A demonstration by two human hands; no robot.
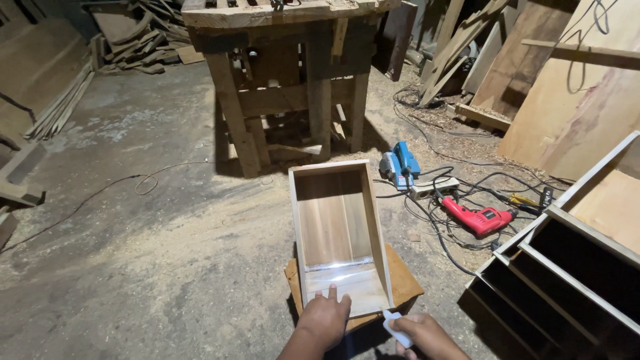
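An open wooden drawer box (339, 227) lies on a flat brown board (403, 283) on the dusty floor, its open side facing up. My left hand (325, 317) rests on the box's near end, fingers touching the inner bottom panel. To its right, my right hand (420, 333) is closed around a small white bottle (396, 329), whose tip points toward the near right corner of the box.
A rough wooden workbench (287, 80) stands beyond the box. A blue power planer (400, 163), a white power strip (433, 189), a red drill (477, 218) and tangled cables lie to the right. A wooden cabinet frame (567, 267) is at lower right; boards lean at the back.
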